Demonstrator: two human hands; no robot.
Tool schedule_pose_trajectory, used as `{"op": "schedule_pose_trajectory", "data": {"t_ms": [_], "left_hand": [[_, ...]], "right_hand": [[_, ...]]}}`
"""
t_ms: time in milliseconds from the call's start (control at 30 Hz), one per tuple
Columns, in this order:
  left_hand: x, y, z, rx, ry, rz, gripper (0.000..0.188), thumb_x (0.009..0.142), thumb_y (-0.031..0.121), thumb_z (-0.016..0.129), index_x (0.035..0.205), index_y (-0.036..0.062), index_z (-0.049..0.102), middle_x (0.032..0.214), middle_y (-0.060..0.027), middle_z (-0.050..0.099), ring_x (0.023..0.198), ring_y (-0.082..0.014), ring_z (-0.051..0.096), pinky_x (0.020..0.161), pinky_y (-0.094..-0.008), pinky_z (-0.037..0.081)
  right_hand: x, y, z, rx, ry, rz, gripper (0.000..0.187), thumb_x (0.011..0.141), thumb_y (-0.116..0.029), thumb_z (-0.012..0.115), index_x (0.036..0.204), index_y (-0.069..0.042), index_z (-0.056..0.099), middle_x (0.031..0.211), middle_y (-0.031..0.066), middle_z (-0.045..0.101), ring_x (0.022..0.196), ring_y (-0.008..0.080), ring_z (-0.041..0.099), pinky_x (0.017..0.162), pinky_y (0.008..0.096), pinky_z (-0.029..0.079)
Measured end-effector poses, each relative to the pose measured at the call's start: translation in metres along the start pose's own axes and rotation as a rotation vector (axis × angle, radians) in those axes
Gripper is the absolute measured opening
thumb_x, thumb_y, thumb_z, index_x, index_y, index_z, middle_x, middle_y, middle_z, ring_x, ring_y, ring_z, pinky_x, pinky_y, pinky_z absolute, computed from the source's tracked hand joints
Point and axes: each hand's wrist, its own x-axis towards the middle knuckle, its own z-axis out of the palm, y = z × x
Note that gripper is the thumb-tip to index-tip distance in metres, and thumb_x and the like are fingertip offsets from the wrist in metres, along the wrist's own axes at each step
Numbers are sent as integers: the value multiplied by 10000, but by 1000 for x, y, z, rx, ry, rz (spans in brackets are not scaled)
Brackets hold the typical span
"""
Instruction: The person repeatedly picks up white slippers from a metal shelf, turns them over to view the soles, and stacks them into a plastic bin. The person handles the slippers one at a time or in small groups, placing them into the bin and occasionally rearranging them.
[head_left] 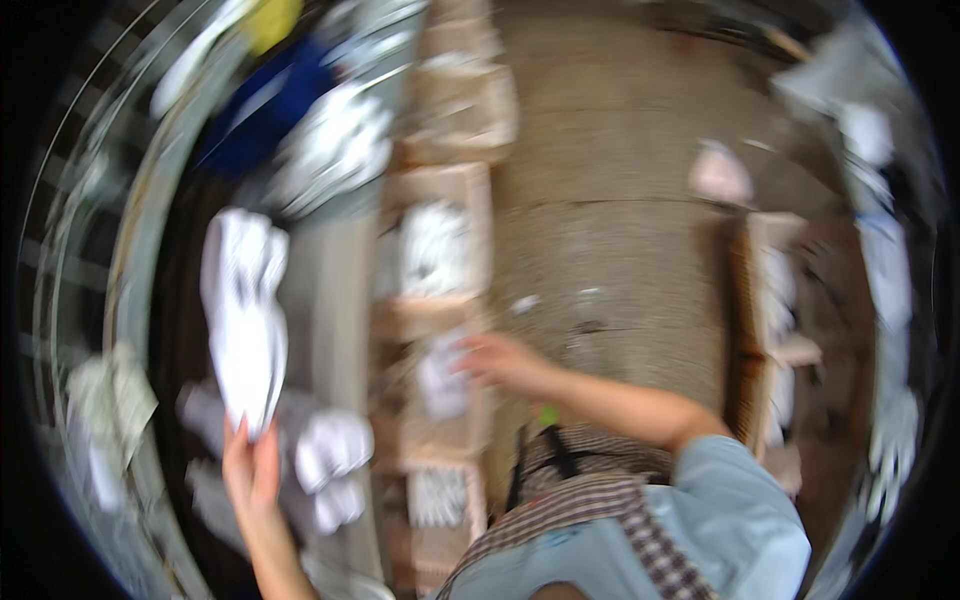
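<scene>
In the head view, which is smeared by motion blur, the left hand (250, 465) comes up from the lower edge and pinches the lower end of a long white cloth bundle (245, 320) between thumb and fingers. The bundle points away from the person, its far end folded into several rounded lobes; whether it is made of gloves or socks cannot be told.

The right hand (500, 362) reaches across to the row of bins, its fingers slightly bent at the edge of a white cloth piece (443, 375) inside a pinkish plastic bin (432, 438). The blur hides whether those fingers grip the piece or only touch it.

Just right of the left hand lie folded white cloths (335, 455), with grey cloths (212, 425) partly behind that hand. A grey counter (340, 275) runs along the left side of the bins. Farther up it sits a heap of white cloth items (335, 145), beside a dark blue sheet or bag (262, 112) and a yellow item (270, 22).

The next bin up holds a white stack (436, 250), and the one nearest the person holds another white batch (438, 497). Right of the row is a brownish floor (610, 260), with a pale pink object (720, 175) near more bins (775, 230) at the right. The person wears a light blue shirt (740, 500) and a checked apron (570, 500).
</scene>
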Motion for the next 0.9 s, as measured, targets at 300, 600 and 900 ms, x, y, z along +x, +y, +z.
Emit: {"op": "schedule_pose_trajectory", "data": {"t_ms": [300, 600, 900], "left_hand": [[-171, -210, 144, 859, -437, 203, 436, 856, 127, 473, 1250, -61, 472, 1294, -254, 451, 1210, -365, 436, 1017, -423, 321], [-149, -267, 195, 549, -376, -194, 771, 872, 368, 587, 1445, 71, 165, 1427, -146, 323, 1280, -312, 380, 1072, -435, 308], [-103, -320, 200, 8, -447, -550, 594, 970, 434, 325, 1409, 34, 297, 1405, -135, 376, 1272, -265, 391, 1066, -398, 301]], "right_hand": [[-134, -20, 18, 600, -228, -315, 949, 794, -697, 505, 1468, -142, 133, 1440, 94, 325, 1302, 203, 332, 1069, 357, 274], [-229, -26, -9, 380, -131, -364, 1024, 816, -391, 604, 1461, -89, -132, 1511, 132, 108, 1359, 217, 205, 1096, 351, 222], [-241, 1, -12, 396, 102, -168, 1025, 817, -492, 593, 1473, -95, -87, 1484, 149, 214, 1347, 206, 231, 1070, 323, 234]]}}
